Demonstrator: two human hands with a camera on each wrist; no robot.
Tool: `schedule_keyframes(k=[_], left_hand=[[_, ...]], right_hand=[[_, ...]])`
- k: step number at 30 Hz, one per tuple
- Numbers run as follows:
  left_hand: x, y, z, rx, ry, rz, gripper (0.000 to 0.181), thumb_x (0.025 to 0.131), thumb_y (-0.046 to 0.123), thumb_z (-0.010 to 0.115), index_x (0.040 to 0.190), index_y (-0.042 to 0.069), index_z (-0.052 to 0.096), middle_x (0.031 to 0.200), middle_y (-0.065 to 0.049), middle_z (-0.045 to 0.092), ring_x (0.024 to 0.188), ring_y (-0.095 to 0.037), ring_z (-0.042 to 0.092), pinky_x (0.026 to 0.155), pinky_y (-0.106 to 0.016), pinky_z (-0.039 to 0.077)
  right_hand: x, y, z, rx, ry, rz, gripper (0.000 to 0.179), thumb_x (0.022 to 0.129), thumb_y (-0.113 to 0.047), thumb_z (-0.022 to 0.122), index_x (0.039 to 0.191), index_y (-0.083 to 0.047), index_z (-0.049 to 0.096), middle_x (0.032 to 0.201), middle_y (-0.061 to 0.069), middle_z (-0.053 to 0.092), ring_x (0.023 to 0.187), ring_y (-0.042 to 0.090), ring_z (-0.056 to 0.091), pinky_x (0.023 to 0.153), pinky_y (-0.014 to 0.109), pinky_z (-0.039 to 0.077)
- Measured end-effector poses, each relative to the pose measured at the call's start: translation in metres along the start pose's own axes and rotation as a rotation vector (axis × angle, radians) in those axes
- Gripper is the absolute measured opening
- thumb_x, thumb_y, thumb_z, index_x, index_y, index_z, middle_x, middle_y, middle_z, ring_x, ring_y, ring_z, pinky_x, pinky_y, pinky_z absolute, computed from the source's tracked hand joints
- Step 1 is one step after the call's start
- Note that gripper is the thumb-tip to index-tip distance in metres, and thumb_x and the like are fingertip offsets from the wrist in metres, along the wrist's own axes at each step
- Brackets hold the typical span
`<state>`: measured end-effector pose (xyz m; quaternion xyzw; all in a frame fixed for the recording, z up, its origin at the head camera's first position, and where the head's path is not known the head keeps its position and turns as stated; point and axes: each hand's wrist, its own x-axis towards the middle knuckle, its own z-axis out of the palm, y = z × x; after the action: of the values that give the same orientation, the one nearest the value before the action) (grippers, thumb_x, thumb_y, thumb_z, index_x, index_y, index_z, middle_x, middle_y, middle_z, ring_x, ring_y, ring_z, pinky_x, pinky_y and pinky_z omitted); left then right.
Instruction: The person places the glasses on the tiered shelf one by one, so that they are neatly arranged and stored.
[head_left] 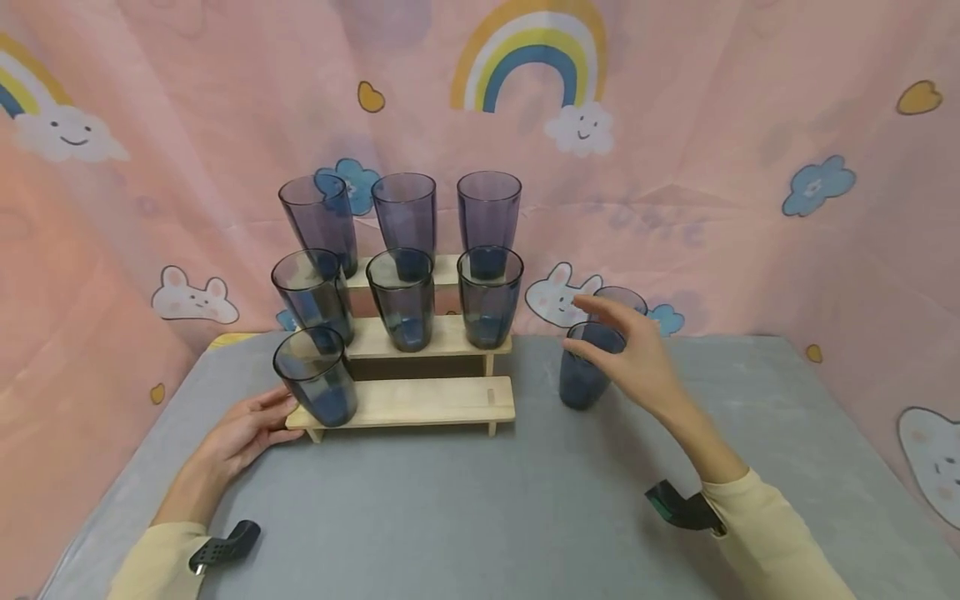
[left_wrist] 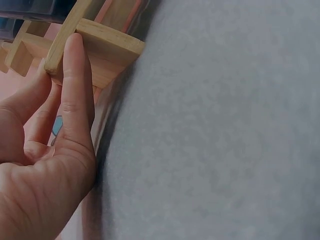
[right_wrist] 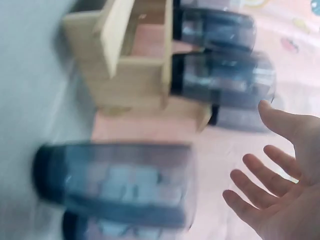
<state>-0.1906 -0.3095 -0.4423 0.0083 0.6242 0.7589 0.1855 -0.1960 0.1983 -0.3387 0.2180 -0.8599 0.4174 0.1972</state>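
A three-tier wooden rack stands on the table, its left end pinched by my left hand. In the left wrist view, the thumb and fingers lie on either side of the board's edge. One dark tinted drinking glass is at the left of the lowest tier. My right hand, fingers spread and bent slightly, hovers at the rim of another glass standing on the table. The right wrist view shows a gap between this hand and the glass. A further glass is partly hidden behind.
Three glasses stand on the middle tier, among them the right one, and three on the top tier, among them the centre one. A pink patterned cloth hangs behind the grey table.
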Motion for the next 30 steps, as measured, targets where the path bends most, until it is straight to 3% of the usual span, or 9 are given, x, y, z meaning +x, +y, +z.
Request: schedule_keyframes(k=[5, 12, 19, 23, 30], left_hand=[[0.001, 0.000, 0.001, -0.008, -0.006, 0.001, 0.068, 0.105, 0.004, 0.044, 0.153, -0.006, -0.003, 0.112, 0.014, 0.065, 0.101, -0.008, 0.064, 0.083, -0.030, 0.060], [0.001, 0.000, 0.001, -0.033, -0.005, -0.008, 0.069, 0.104, 0.004, 0.045, 0.153, -0.007, -0.004, 0.111, 0.012, 0.066, 0.101, -0.010, 0.065, 0.082, -0.031, 0.060], [0.000, 0.001, 0.003, -0.037, 0.006, -0.026, 0.067, 0.105, 0.005, 0.043, 0.154, -0.005, -0.002, 0.111, 0.012, 0.065, 0.101, -0.010, 0.065, 0.082, -0.031, 0.060], [0.001, 0.001, 0.003, -0.039, 0.001, -0.024, 0.068, 0.105, 0.006, 0.043, 0.154, -0.005, -0.003, 0.112, 0.012, 0.065, 0.101, -0.010, 0.065, 0.082, -0.031, 0.060], [0.002, -0.002, 0.001, -0.026, -0.011, -0.008, 0.068, 0.105, 0.005, 0.043, 0.153, -0.006, -0.004, 0.112, 0.012, 0.065, 0.100, -0.010, 0.065, 0.081, -0.030, 0.060]], right_hand=[[-0.014, 0.023, -0.012, -0.038, 0.004, 0.074, 0.065, 0.081, -0.011, 0.082, 0.137, 0.000, 0.053, 0.136, 0.019, 0.054, 0.127, 0.037, 0.048, 0.105, 0.055, 0.042], [-0.038, 0.052, -0.010, 0.067, 0.000, 0.225, 0.091, 0.082, -0.014, 0.081, 0.155, -0.008, 0.027, 0.146, 0.020, 0.044, 0.133, 0.038, 0.043, 0.102, 0.051, 0.045], [-0.052, 0.076, 0.004, 0.142, -0.119, 0.335, 0.098, 0.083, -0.021, 0.081, 0.158, -0.015, 0.018, 0.152, 0.023, 0.033, 0.134, 0.044, 0.039, 0.104, 0.056, 0.043], [-0.055, 0.087, 0.012, 0.169, -0.154, 0.331, 0.100, 0.084, -0.020, 0.080, 0.159, -0.018, 0.014, 0.152, 0.024, 0.033, 0.135, 0.046, 0.038, 0.107, 0.056, 0.040], [-0.055, 0.093, 0.019, 0.226, -0.108, 0.300, 0.093, 0.085, -0.014, 0.079, 0.158, -0.020, 0.021, 0.151, 0.023, 0.036, 0.132, 0.044, 0.043, 0.102, 0.044, 0.045]])
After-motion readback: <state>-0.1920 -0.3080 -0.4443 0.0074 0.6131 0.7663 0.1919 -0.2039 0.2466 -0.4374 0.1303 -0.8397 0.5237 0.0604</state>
